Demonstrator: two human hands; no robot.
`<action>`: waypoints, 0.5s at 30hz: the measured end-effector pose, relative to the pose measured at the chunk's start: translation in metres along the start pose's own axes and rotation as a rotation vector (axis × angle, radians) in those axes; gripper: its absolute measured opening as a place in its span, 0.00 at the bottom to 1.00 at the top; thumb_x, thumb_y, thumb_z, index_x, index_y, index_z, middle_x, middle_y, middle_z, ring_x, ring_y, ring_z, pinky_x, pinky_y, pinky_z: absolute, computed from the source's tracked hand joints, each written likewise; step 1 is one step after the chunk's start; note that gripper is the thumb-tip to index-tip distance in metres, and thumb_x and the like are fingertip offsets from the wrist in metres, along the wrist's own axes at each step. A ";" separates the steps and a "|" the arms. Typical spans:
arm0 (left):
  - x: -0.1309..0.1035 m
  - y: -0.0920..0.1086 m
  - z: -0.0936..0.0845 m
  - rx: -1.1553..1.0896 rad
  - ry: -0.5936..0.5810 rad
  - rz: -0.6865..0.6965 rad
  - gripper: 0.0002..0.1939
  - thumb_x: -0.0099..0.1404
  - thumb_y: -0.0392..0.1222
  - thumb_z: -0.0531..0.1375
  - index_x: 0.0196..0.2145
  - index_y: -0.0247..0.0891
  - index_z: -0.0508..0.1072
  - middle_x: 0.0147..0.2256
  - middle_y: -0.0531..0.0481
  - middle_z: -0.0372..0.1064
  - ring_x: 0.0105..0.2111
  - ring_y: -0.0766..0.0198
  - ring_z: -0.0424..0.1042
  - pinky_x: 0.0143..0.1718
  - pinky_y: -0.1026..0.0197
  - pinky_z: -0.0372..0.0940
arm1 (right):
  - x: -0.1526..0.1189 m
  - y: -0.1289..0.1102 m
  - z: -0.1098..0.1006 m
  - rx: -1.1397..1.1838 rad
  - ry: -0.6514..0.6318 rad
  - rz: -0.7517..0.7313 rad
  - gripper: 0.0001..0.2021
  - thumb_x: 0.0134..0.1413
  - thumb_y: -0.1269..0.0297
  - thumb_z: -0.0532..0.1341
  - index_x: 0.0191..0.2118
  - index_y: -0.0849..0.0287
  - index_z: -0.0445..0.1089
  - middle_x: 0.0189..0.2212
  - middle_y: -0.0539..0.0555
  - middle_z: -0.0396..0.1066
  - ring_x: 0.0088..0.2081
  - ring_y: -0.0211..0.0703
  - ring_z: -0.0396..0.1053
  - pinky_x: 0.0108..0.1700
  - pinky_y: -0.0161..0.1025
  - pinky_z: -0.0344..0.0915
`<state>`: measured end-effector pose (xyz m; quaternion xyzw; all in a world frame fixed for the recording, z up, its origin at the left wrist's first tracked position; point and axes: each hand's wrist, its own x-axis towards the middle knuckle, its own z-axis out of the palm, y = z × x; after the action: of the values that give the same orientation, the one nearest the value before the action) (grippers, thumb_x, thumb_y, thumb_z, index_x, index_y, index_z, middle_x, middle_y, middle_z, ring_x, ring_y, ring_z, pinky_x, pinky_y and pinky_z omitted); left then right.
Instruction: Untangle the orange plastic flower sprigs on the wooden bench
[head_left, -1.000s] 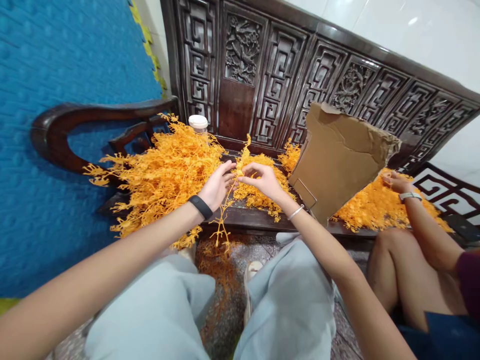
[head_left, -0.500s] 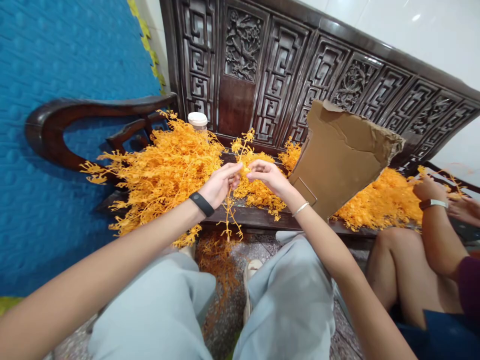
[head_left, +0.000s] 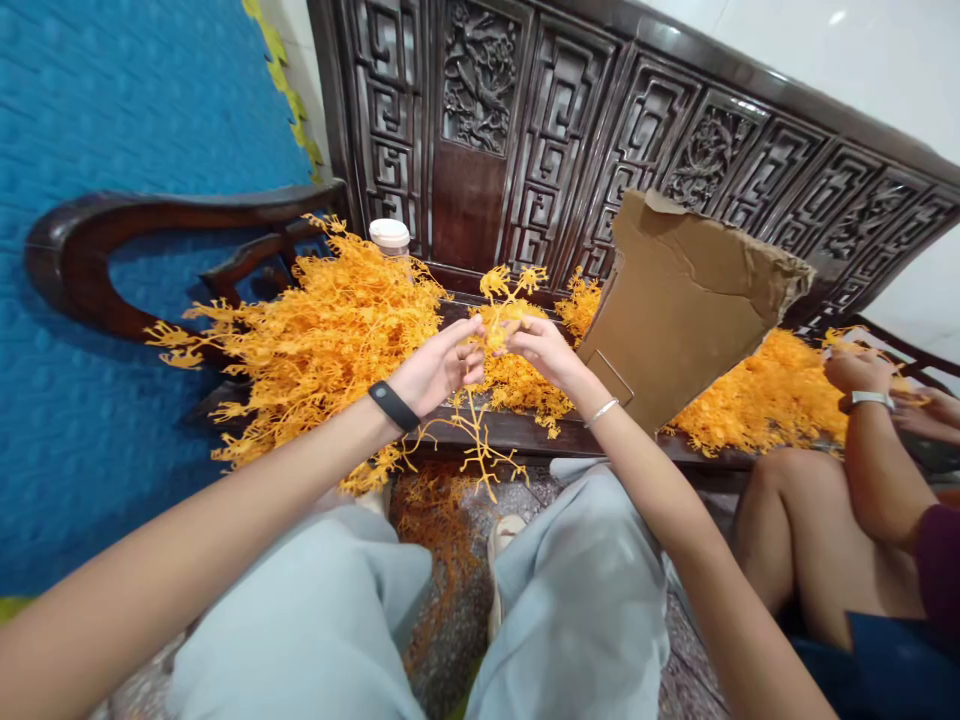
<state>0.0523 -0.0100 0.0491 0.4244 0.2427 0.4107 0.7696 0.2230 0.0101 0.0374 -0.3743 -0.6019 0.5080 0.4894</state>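
In front of me hangs a branched orange plastic sprig (head_left: 480,437), its flower-like tips above my hands and its bare forked stems dangling below. My left hand (head_left: 439,368), with a black band on the wrist, pinches it between thumb and fingers. From the other side my right hand (head_left: 546,352), wearing a thin bracelet, has its fingertips closed on the upper part of the same sprig. The exact grip points are partly hidden by the fingers. Behind the hands, a smaller heap of orange pieces (head_left: 532,393) lies on the dark wooden bench (head_left: 600,437).
A large heap of orange sprigs (head_left: 322,350) lies left, beside a white-lidded container (head_left: 390,235). Torn cardboard (head_left: 690,300) stands right, with another orange heap (head_left: 757,395) beyond. A co-worker's hands (head_left: 862,372) work there. Orange stems (head_left: 435,530) litter the floor.
The sprig has turned and shifted slightly, so its lower stems now spread wider and its tips fork apart. My hands have moved a little further apart.
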 end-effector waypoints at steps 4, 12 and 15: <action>0.000 0.001 -0.002 0.052 -0.013 -0.036 0.10 0.56 0.47 0.58 0.31 0.38 0.68 0.14 0.60 0.47 0.13 0.74 0.51 0.19 0.67 0.53 | 0.000 -0.003 0.001 -0.080 0.005 0.001 0.05 0.37 0.67 0.60 0.25 0.59 0.62 0.23 0.46 0.63 0.26 0.33 0.64 0.35 0.38 0.66; 0.003 -0.003 -0.008 0.084 0.007 -0.057 0.12 0.56 0.50 0.58 0.28 0.38 0.66 0.16 0.58 0.53 0.15 0.73 0.55 0.19 0.68 0.54 | 0.004 0.003 -0.004 -0.356 0.010 -0.149 0.04 0.39 0.67 0.58 0.25 0.60 0.61 0.21 0.46 0.61 0.24 0.31 0.59 0.30 0.34 0.59; 0.008 -0.008 -0.008 0.080 0.042 -0.057 0.15 0.56 0.53 0.57 0.27 0.37 0.65 0.16 0.58 0.51 0.13 0.76 0.50 0.16 0.70 0.51 | 0.008 0.008 -0.004 -0.464 0.085 -0.196 0.04 0.41 0.67 0.57 0.25 0.60 0.61 0.21 0.46 0.60 0.25 0.32 0.58 0.30 0.34 0.56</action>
<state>0.0538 -0.0024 0.0379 0.4391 0.2869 0.3873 0.7582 0.2247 0.0205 0.0315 -0.4374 -0.7147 0.2900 0.4622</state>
